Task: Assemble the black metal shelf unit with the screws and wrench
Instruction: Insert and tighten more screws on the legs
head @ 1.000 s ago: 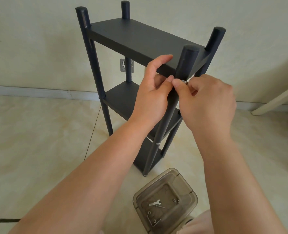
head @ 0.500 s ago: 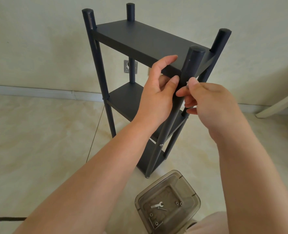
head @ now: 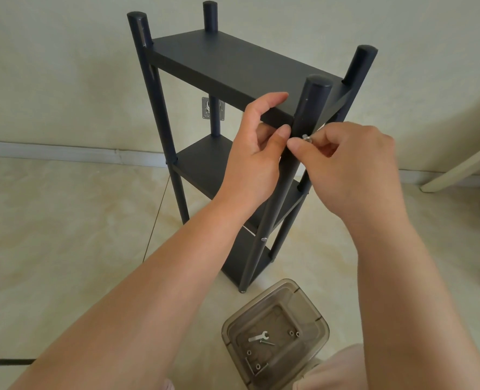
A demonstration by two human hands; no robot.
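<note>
Head view: wrench (head: pixel 259 337) and screws (head: pixel 294 333) inside clear container (head: pixel 314 313).

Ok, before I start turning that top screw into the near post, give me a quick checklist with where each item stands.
1. Screw at the near post: ok, right hand pinches it there.
2. Top shelf steadied: ok, left hand grips its edge.
3. Screw seated straight in its hole: cannot tell, fingertips hide it.
4. Wrench to hand: not ok, lying in the plastic container.
5. Spare hardware: ok, several pieces in the container.
</note>
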